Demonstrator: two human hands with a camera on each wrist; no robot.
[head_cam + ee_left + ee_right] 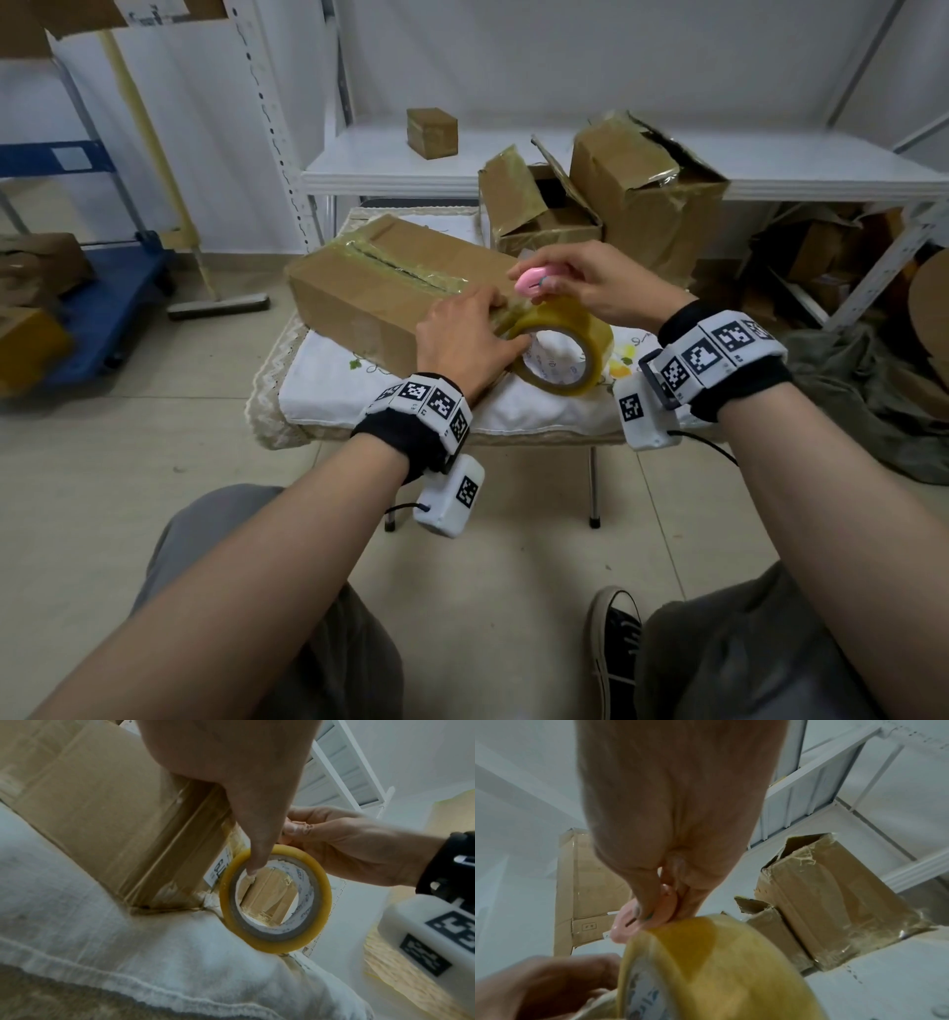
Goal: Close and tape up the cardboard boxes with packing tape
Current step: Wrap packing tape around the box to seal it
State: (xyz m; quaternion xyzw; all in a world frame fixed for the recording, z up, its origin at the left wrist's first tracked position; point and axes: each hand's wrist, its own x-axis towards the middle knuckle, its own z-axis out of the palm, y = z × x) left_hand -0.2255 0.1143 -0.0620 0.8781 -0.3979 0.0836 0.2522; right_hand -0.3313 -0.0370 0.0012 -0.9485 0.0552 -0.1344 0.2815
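A long cardboard box (380,288) lies on a white cushioned stool (390,401), its top seam covered with shiny tape. At its near right end stands a yellowish roll of packing tape (562,354) (275,898) (706,969). My left hand (462,339) grips the roll, thumb hooked into the core (253,862), fingers on the box end. My right hand (590,288) pinches a small pink cutter (531,281) (641,919) just above the roll, at the tape strip between roll and box.
Two battered open boxes (544,210) (647,190) stand behind the stool against a white shelf (385,164), with a small box (431,132) on it. A blue cart (108,303) and more cartons sit left. Cardboard clutter lies right under the shelf. My knees are below.
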